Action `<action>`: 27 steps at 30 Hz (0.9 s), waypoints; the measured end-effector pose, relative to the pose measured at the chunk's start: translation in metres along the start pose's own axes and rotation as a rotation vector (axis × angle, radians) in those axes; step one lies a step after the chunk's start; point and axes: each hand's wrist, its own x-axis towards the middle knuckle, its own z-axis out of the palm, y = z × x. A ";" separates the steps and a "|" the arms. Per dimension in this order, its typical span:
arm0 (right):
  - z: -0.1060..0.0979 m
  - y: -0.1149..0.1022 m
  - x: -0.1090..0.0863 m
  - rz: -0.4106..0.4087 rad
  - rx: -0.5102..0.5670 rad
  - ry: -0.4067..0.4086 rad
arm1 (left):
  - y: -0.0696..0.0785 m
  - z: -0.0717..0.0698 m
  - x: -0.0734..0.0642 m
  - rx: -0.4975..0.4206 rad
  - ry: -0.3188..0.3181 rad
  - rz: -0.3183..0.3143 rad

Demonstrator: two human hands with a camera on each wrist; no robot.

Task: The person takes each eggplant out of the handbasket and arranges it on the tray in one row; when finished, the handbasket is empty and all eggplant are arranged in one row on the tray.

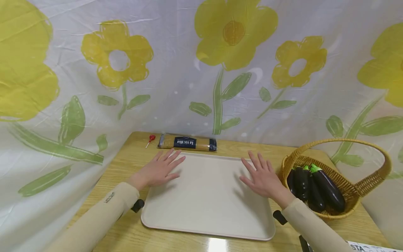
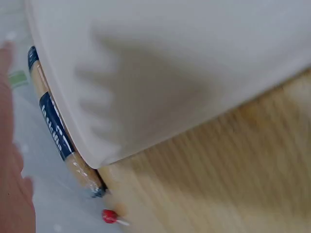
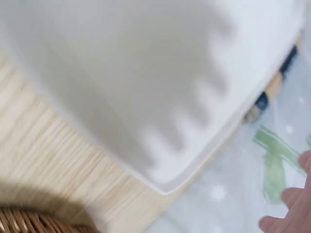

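Observation:
A pale rectangular tray point(image 1: 207, 196) lies on the wooden table, seen whole in the head view. Over its left edge hovers my left hand point(image 1: 160, 169), palm down with the fingers spread, holding nothing. My right hand point(image 1: 261, 175) is held the same way over the tray's right side, fingers spread and bare. Both hands cast shadows on the tray; in the left wrist view a finger-shaped shadow falls across its surface point(image 2: 155, 82). Just behind the tray is a packet of spaghetti point(image 1: 189, 142) with a dark label. A red lollipop point(image 1: 151, 138) lies left of the packet.
At the right stands a wicker basket point(image 1: 352, 206) with a tall arched handle, holding several eggplants point(image 1: 327, 187). A printed white item point(image 1: 368, 247) shows at the bottom right edge. Behind the table point(image 1: 116, 224) hangs a flower-printed cloth point(image 1: 176, 80).

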 end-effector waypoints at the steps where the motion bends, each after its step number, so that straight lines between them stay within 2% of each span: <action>1: -0.003 0.000 -0.002 -0.002 0.019 0.007 | -0.001 0.000 -0.001 -0.026 -0.004 0.002; 4: -0.015 0.001 -0.016 0.036 0.125 0.022 | -0.008 0.004 -0.011 -0.122 -0.001 -0.017; 9: -0.042 0.018 -0.053 0.173 0.319 0.047 | -0.021 0.020 -0.045 -0.408 0.042 -0.176; 13: -0.063 0.046 -0.084 0.261 0.425 0.010 | -0.031 0.037 -0.069 -0.597 0.078 -0.272; 17: -0.080 0.081 -0.110 0.353 0.524 -0.086 | -0.038 0.044 -0.079 -0.648 0.118 -0.290; 19: -0.085 0.097 -0.118 0.390 0.544 -0.100 | -0.040 0.043 -0.082 -0.646 0.130 -0.285; 21: -0.088 0.111 -0.123 0.416 0.533 -0.082 | -0.041 0.042 -0.085 -0.654 0.126 -0.291; 27: -0.090 0.141 -0.121 0.452 0.420 0.058 | -0.045 0.037 -0.090 -0.674 0.092 -0.328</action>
